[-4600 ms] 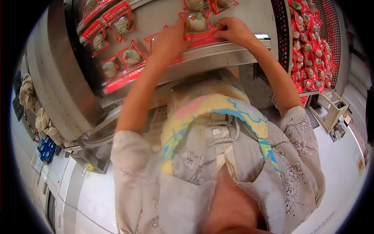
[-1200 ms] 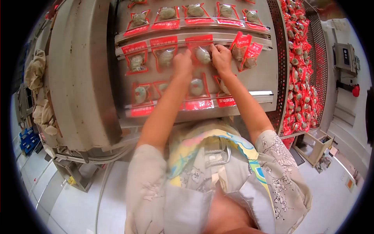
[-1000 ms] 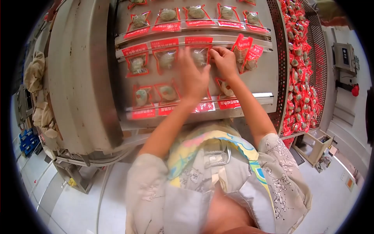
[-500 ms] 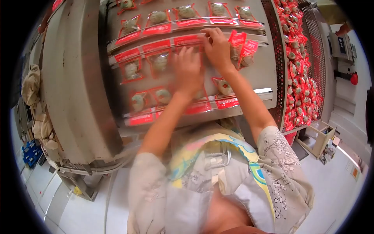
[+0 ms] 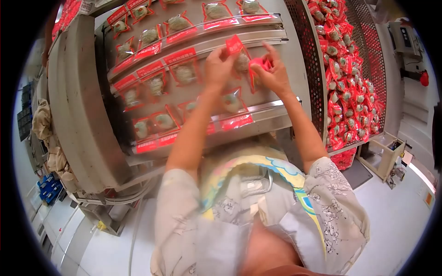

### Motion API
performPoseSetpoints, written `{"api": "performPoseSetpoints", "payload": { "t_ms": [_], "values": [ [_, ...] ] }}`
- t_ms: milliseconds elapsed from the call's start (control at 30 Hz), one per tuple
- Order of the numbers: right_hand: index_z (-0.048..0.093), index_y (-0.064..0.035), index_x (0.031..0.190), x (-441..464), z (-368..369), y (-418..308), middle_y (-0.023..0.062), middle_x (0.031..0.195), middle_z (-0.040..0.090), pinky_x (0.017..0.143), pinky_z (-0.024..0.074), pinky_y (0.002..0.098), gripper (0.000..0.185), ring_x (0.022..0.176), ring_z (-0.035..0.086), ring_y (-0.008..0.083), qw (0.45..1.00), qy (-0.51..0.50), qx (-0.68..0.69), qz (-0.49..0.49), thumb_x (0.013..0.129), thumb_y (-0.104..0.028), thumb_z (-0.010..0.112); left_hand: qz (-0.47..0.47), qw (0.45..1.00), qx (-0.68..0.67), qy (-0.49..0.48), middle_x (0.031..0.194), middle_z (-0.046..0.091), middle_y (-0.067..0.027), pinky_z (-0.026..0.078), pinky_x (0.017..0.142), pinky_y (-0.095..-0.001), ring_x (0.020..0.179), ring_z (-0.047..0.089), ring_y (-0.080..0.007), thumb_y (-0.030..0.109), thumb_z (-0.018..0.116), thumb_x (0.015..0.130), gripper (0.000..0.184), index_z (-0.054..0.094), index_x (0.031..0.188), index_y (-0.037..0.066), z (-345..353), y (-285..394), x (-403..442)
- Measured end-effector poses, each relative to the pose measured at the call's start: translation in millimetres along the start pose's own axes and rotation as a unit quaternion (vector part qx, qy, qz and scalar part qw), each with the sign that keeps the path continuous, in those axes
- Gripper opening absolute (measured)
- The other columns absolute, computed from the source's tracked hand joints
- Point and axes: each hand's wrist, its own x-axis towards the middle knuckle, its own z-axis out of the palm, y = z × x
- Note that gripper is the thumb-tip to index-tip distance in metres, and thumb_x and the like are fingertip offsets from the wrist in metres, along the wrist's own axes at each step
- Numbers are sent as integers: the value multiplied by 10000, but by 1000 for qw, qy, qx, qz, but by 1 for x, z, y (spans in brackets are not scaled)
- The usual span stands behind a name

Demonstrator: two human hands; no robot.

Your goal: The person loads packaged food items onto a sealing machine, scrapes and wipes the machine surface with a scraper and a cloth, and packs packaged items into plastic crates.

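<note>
My left hand [image 5: 218, 67] pinches the red top of a clear packet [image 5: 241, 62] that has a round, pale greenish item inside. Beside it, my right hand [image 5: 275, 76] has thumb and fingers closed on the red end of a second packet [image 5: 254, 83]; its index finger sticks up. Both packets are over the right part of the metal tray [image 5: 281, 87]. To the left, several similar packets [image 5: 185, 73] lie in a row, red ends against a metal bar [image 5: 202, 45]. Nearer me, another row of packets [image 5: 232, 102] lies along the front bar, partly hidden by my left forearm.
A perforated metal bin [image 5: 375, 64] heaped with packets [image 5: 347, 87] stands at the right. A broad steel housing [image 5: 78, 106] borders the tray on the left, with cloths [image 5: 42, 119] hanging beyond it. A wooden frame [image 5: 381, 156] stands on the floor at the right.
My left hand has left the row and now grips a packet by its red top. My right hand has moved from the bar onto another packet. The camera view has shifted.
</note>
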Motion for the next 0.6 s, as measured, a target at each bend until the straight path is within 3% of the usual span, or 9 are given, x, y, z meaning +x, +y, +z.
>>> {"api": "performPoseSetpoints", "payload": {
  "t_ms": [100, 133, 233, 267, 367, 467, 567, 600],
  "values": [
    [519, -58, 1265, 10, -10, 15, 23, 849, 595, 658, 463, 255, 488, 707, 533, 109, 991, -65, 106, 52, 868, -323, 619, -89, 988, -121, -35, 820, 638, 27, 436, 645, -184, 715, 544, -32, 167, 751, 783, 243, 663, 952, 16, 0, 14, -8],
    [579, -46, 1195, 17, -16, 14, 16, 875, 610, 664, 470, 251, 404, 732, 540, 93, 955, -98, 236, 149, 908, -328, 559, -99, 984, -141, -38, 827, 640, 25, 440, 652, -186, 720, 549, -36, 156, 748, 784, 237, 661, 960, 22, 1, 12, -9],
    [617, -52, 1148, 39, -12, 3, 19, 837, 614, 652, 476, 245, 338, 734, 541, 77, 947, -77, 216, 225, 910, -286, 561, -113, 972, -202, -36, 850, 645, 23, 447, 666, -186, 737, 559, -41, 131, 729, 800, 225, 653, 987, 31, 6, 15, -15],
    [653, -34, 1063, 43, -3, 18, 15, 803, 618, 615, 473, 225, 281, 691, 539, 70, 981, -85, 134, 115, 883, -246, 607, -115, 968, -222, -35, 857, 646, 23, 449, 670, -186, 743, 562, -41, 125, 721, 808, 222, 650, 997, 33, 8, 16, -18],
    [664, -4, 981, 43, 5, 21, 5, 750, 618, 564, 448, 208, 233, 627, 518, 54, 966, -129, 193, 117, 849, -196, 657, -79, 954, -288, -15, 880, 650, 17, 457, 675, -187, 757, 573, -42, 156, 678, 853, 230, 637, 1044, 33, 14, 11, -22],
    [666, 7, 883, 43, 8, 16, -13, 700, 607, 514, 400, 200, 187, 584, 495, 37, 953, -91, 243, 159, 836, -173, 682, -129, 903, -410, 5, 852, 646, 21, 450, 676, -182, 747, 561, -33, 210, 637, 892, 242, 645, 1054, 30, 16, 14, -25],
    [671, -2, 811, 38, 17, 6, -19, 668, 594, 503, 378, 199, 175, 580, 485, 34, 946, -84, 269, 162, 841, -174, 680, -123, 950, -285, 39, 804, 627, 35, 423, 632, -179, 706, 525, -20, 243, 597, 920, 259, 664, 1026, 17, 9, 11, -25],
    [672, -3, 791, 38, 21, 7, -22, 658, 593, 503, 376, 198, 183, 581, 483, 31, 945, -87, 273, 159, 846, -178, 673, -85, 970, -212, 84, 695, 588, 48, 377, 530, -189, 602, 464, -14, 228, 584, 927, 250, 685, 975, 4, 11, 15, -25]
  ]
}}
